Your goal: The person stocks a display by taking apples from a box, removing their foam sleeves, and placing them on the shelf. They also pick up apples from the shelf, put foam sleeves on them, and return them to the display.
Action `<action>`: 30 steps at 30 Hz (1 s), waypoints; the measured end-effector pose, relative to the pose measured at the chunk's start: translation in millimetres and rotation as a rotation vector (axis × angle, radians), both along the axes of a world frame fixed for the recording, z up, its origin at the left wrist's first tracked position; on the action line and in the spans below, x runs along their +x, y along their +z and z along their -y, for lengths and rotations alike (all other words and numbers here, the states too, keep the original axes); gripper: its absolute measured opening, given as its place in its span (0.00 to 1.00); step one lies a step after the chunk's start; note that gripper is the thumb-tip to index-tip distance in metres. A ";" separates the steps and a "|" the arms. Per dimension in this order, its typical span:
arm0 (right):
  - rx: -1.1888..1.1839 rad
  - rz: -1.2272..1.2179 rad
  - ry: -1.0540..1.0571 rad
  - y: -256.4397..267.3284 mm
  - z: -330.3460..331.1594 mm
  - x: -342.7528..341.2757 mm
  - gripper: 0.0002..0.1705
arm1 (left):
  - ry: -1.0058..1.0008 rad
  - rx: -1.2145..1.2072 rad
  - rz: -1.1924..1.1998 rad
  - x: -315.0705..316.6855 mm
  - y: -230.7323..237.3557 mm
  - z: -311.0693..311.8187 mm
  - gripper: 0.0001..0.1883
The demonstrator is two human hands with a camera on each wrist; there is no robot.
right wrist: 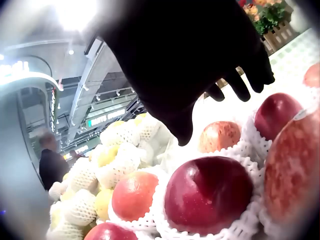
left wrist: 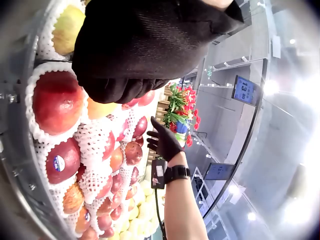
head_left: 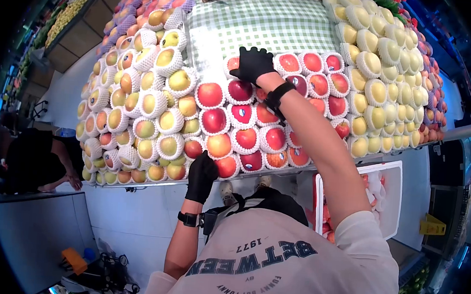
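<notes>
1. Head view: rows of red apples (head_left: pixel 214 121), each sitting in a white foam net, lie on the display surface between yellowish-red fruit (head_left: pixel 151 104) on the left and pale yellow fruit (head_left: pixel 377 91) on the right.
2. The black-gloved right hand (head_left: pixel 253 66) is extended over the far rows, beside a dark red apple (head_left: pixel 241 89). Both wrist views show its fingers spread and its grip released; whether a fingertip touches any fruit cannot be told.
3. The left hand (head_left: pixel 202 178), also black-gloved, is at the near edge, close to the front red apples. Its fingers are curled; what lies beneath them is hidden, so I cannot tell whether it grasps anything.
4. Beyond the apples lies a green-and-white checked cloth (head_left: pixel 277 19); the left wrist view shows red flowers (left wrist: pixel 188 95) and a price screen (left wrist: pixel 246 91).
5. A white box (head_left: pixel 397 205) with red fruit inside stands below the surface, on the person's right.
</notes>
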State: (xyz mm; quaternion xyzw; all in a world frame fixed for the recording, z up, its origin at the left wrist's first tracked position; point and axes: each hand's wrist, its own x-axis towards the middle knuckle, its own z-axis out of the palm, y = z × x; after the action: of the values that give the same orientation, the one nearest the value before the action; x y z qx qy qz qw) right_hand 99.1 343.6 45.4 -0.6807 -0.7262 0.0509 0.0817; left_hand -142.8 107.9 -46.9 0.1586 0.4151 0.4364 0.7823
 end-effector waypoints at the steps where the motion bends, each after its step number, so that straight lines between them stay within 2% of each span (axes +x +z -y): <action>1: -0.035 0.022 -0.001 -3.1 -8.1 -9.0 0.38 | 0.009 -0.003 0.017 -0.6 -3.2 0.2 0.10; 6: -0.186 0.213 -0.100 -16.3 -30.2 -38.4 0.41 | 0.050 0.005 0.015 -0.5 2.6 6.4 0.09; 7: -0.173 0.227 -0.121 -20.8 -33.0 -41.9 0.37 | 0.059 0.004 0.004 0.2 5.8 6.6 0.10; 8: -0.173 0.203 -0.150 -23.3 -36.8 -42.6 0.33 | 0.057 0.001 0.004 -0.2 6.6 6.5 0.10; 12: -0.104 0.086 -0.114 -9.4 -24.3 -33.2 0.29 | 0.064 -0.022 0.013 2.5 10.6 5.1 0.11; 14: -0.112 0.060 -0.131 -10.2 -23.9 -30.1 0.31 | 0.057 -0.018 0.031 0.6 10.2 4.0 0.11; 17: -0.076 -0.006 -0.138 -11.2 -20.3 -27.0 0.36 | 0.046 -0.012 0.026 -3.1 16.4 1.8 0.18; 19: -0.035 -0.042 -0.157 -11.4 -21.3 -26.3 0.40 | 0.036 0.006 0.046 -7.8 12.3 0.3 0.18; 23: 0.176 -0.241 -0.112 -3.9 -20.4 -19.2 0.45 | 0.022 0.017 0.074 -13.9 10.0 -5.5 0.18; 26: 0.236 -0.614 0.035 10.3 -10.1 -9.4 0.51 | -0.009 0.067 -0.011 -13.7 20.7 -7.9 0.20; 28: 0.204 -0.642 0.016 21.3 12.1 -6.7 0.50 | -0.020 0.082 0.094 -20.2 7.2 -7.8 0.15; 30: 0.155 -0.833 0.103 14.7 31.1 0.0 0.50 | -0.018 0.152 0.104 -21.4 9.3 -13.7 0.10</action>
State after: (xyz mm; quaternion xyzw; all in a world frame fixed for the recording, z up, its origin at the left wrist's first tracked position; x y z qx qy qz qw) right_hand 99.1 312.6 60.1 -0.5568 -0.6658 0.2707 0.4165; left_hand -164.1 121.6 -37.6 0.1983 0.3384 0.4674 0.7923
